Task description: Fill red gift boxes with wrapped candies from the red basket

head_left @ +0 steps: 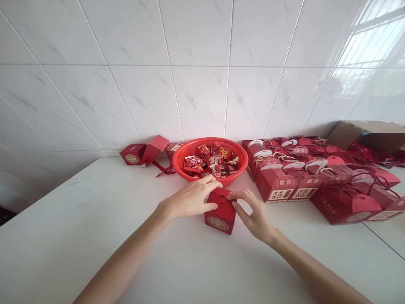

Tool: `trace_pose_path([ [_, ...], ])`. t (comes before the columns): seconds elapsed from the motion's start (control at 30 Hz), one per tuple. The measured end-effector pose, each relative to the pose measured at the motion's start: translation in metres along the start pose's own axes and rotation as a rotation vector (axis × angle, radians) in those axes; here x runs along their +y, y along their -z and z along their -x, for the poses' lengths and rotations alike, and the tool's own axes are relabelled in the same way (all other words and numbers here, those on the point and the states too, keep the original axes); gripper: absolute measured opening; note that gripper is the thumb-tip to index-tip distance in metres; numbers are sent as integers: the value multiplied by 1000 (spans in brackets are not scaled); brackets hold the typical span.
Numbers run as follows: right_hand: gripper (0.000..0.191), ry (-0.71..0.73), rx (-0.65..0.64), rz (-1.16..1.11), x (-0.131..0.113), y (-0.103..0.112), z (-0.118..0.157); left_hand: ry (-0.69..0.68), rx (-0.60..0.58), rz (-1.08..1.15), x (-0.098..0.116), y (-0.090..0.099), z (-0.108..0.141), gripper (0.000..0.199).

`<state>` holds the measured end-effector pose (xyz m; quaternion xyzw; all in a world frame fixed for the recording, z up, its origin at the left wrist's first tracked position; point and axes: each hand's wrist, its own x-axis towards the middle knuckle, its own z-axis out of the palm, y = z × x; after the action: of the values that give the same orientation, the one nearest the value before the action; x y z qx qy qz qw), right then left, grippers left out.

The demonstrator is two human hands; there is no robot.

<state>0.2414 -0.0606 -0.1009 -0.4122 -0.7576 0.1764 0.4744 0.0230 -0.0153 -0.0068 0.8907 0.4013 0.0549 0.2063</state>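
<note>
A small red gift box (220, 213) stands upright on the white table, with a round pale emblem on its near face and slots in its top flaps. At its upper left edge, my left hand (191, 198) grips the box, thumb in front and fingers behind. My right hand (255, 216) pinches the upper right edge between thumb and fingers. Just behind the box sits a red plastic basket (179, 169) holding many wrapped candies (218, 160); its front rim is partly covered by my left fingers.
Several finished-looking red boxes with cord handles (284, 181) stand in rows at the right. Other red boxes (134, 154) and a dark red ribbon (164, 169) lie left of the basket. A cardboard box (373, 131) is at the far right, against the tiled wall (202, 97).
</note>
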Motion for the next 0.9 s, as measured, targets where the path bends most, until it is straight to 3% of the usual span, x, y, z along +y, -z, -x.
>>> trace_pose_path([
  [0.23, 16, 23, 78, 33, 2, 3, -1, -117, 22, -58, 1, -15, -1, 35],
  [0.47, 52, 52, -97, 63, -4, 3, 1, 27, -28, -47, 8, -14, 4, 22],
  [0.67, 46, 38, -201, 25, 0, 2, 2, 108, -69, 14, 11, -14, 7, 30],
  [0.9, 43, 13, -196, 53, -1, 3, 4, 95, -26, -16, 13, -17, 6, 27],
])
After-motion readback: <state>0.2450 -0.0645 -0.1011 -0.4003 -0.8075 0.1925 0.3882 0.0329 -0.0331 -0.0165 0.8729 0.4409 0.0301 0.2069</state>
